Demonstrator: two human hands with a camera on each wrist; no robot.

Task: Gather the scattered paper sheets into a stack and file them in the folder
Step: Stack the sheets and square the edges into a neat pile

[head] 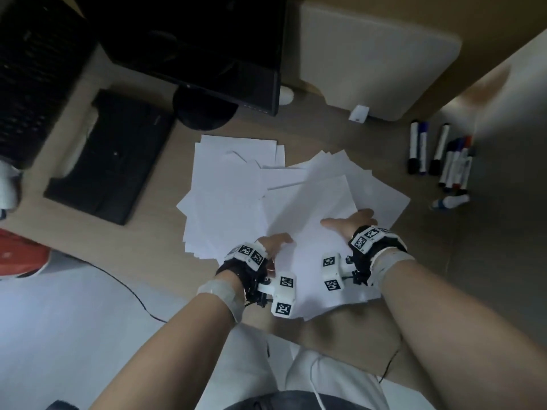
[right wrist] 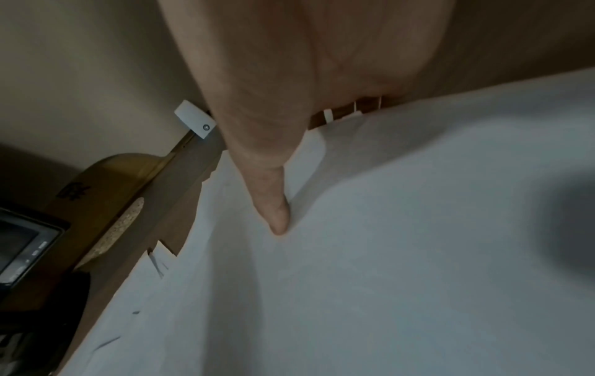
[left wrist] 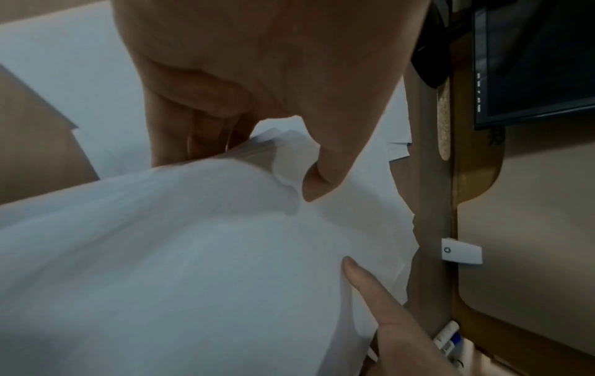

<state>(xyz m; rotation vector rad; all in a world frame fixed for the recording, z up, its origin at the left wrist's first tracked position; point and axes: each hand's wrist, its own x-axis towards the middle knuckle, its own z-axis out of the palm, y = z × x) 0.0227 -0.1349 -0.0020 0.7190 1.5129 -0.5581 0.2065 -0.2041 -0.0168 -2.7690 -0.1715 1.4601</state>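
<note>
Both hands hold a fanned bundle of white paper sheets (head: 310,220) over the desk's near edge. My left hand (head: 273,242) pinches its left edge, with the thumb (left wrist: 317,178) on top and the fingers curled beneath. My right hand (head: 350,221) grips the right side. Its thumb (right wrist: 273,203) presses on the top sheet (right wrist: 402,254), and its fingers are hidden under the paper. More loose sheets (head: 228,179) lie spread on the desk behind the bundle. The black folder (head: 112,161) lies shut at the left, apart from both hands.
A dark monitor (head: 207,48) on a round foot stands behind the papers. Several markers (head: 444,155) lie at the right, below a white panel (head: 379,54). A black mesh object (head: 35,69) is at the far left. A thin cable (head: 133,291) hangs off the desk front.
</note>
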